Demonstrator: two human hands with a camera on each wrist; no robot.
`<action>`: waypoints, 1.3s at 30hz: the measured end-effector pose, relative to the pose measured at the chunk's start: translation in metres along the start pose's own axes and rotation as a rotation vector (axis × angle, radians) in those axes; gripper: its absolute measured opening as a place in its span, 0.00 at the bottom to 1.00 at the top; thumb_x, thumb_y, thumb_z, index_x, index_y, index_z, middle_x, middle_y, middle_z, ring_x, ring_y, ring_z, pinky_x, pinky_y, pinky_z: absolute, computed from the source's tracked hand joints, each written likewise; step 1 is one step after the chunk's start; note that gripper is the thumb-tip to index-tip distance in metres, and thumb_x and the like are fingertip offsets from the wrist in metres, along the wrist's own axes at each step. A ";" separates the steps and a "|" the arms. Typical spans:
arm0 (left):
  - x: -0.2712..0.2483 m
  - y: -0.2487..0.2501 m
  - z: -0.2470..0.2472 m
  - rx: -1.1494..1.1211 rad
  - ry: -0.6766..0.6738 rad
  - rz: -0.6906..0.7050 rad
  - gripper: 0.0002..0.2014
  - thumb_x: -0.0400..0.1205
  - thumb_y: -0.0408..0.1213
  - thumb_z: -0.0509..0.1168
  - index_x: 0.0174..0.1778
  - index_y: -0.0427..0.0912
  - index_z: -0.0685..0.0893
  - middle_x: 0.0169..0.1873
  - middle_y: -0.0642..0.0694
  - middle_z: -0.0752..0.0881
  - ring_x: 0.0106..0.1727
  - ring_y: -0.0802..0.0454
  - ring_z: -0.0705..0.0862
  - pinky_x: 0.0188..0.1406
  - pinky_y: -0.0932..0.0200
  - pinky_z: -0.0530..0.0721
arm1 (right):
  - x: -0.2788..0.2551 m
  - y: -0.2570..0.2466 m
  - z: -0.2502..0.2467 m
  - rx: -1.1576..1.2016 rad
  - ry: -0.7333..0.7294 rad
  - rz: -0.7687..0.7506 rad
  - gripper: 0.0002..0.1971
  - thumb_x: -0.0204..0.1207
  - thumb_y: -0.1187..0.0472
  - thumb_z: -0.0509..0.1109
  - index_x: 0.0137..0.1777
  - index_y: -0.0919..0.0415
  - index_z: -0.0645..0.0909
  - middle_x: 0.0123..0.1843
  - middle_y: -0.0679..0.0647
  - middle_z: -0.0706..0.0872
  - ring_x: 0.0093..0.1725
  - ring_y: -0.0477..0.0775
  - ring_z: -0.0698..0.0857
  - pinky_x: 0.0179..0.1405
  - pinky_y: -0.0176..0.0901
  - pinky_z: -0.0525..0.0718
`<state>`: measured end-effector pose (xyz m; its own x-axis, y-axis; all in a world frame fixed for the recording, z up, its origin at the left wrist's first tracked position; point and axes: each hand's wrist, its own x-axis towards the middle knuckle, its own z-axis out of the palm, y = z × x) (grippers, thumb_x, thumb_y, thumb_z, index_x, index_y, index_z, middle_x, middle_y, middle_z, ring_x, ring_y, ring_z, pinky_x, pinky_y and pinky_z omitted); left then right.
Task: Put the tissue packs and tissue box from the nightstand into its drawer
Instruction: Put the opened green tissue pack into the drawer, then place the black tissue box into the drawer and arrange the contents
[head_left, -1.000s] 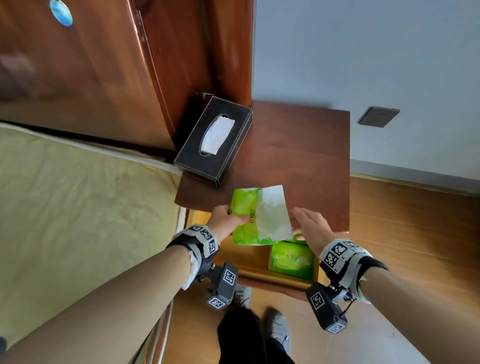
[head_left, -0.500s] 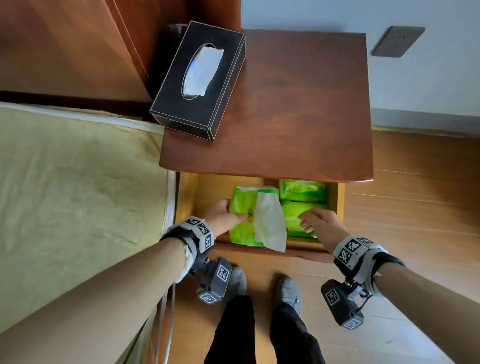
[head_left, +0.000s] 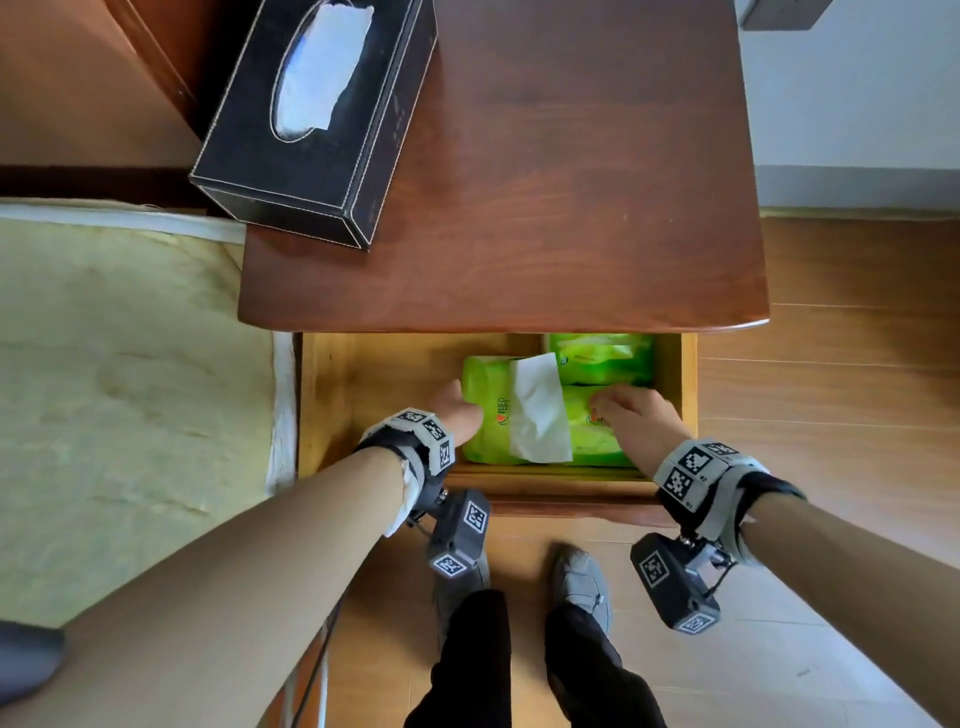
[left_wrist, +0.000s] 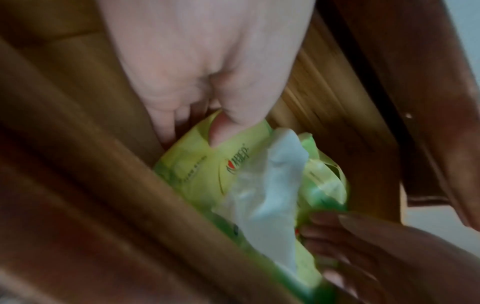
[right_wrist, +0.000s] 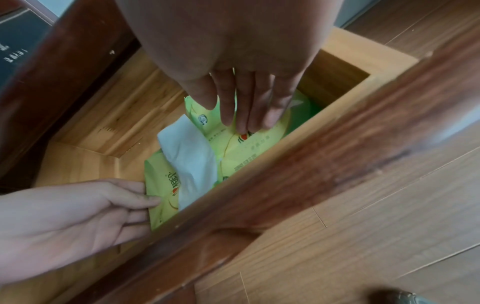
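Note:
The nightstand's drawer (head_left: 363, 384) stands pulled out. A green tissue pack (head_left: 491, 415) with a white tissue (head_left: 537, 410) sticking out lies in it. My left hand (head_left: 457, 410) pinches that pack's left end, thumb on top (left_wrist: 221, 131), fingers along the end (right_wrist: 140, 203). My right hand (head_left: 628, 410) presses straight fingers (right_wrist: 246, 115) on a second green pack (head_left: 597, 439) at the drawer's right. A third green pack (head_left: 602, 353) lies behind it. The black tissue box (head_left: 322, 119) stands on the nightstand top (head_left: 571, 182), at its back left corner.
A bed with a yellowish cover (head_left: 119, 389) lies against the nightstand's left side. Wood floor (head_left: 831, 389) runs to the right, with a wall behind. My feet (head_left: 579, 577) stand just in front of the drawer front (head_left: 561, 501). The drawer's left half shows bare wood.
My left hand has brought the green pack down from above the nightstand's front edge into the drawer. My right hand has moved onto the pack at the drawer's right.

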<state>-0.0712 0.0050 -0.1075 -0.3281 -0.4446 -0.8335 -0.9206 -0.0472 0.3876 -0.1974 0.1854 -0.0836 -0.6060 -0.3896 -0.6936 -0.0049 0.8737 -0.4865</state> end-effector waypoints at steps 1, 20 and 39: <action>-0.001 0.000 0.002 -0.012 0.028 0.027 0.21 0.82 0.22 0.56 0.71 0.33 0.75 0.61 0.34 0.82 0.61 0.38 0.81 0.54 0.48 0.79 | 0.001 0.001 0.001 0.002 0.000 -0.001 0.13 0.81 0.49 0.61 0.52 0.52 0.86 0.49 0.56 0.88 0.49 0.60 0.84 0.49 0.50 0.81; -0.024 -0.006 -0.001 -0.019 0.081 0.121 0.09 0.77 0.33 0.71 0.52 0.38 0.81 0.48 0.40 0.89 0.44 0.45 0.85 0.48 0.49 0.84 | -0.002 -0.014 0.006 -0.013 0.000 -0.036 0.15 0.79 0.56 0.64 0.62 0.50 0.86 0.55 0.51 0.90 0.53 0.56 0.85 0.51 0.45 0.81; -0.138 0.047 -0.103 -0.083 0.331 0.206 0.08 0.79 0.36 0.65 0.52 0.44 0.84 0.51 0.50 0.86 0.54 0.50 0.85 0.46 0.59 0.76 | -0.067 -0.107 -0.056 -0.001 -0.028 -0.141 0.09 0.77 0.59 0.65 0.45 0.43 0.84 0.48 0.51 0.90 0.47 0.58 0.89 0.44 0.49 0.84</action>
<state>-0.0468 -0.0278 0.0665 -0.4051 -0.7163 -0.5682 -0.8182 0.0068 0.5748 -0.2010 0.1339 0.0449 -0.5768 -0.5165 -0.6328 -0.0890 0.8098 -0.5798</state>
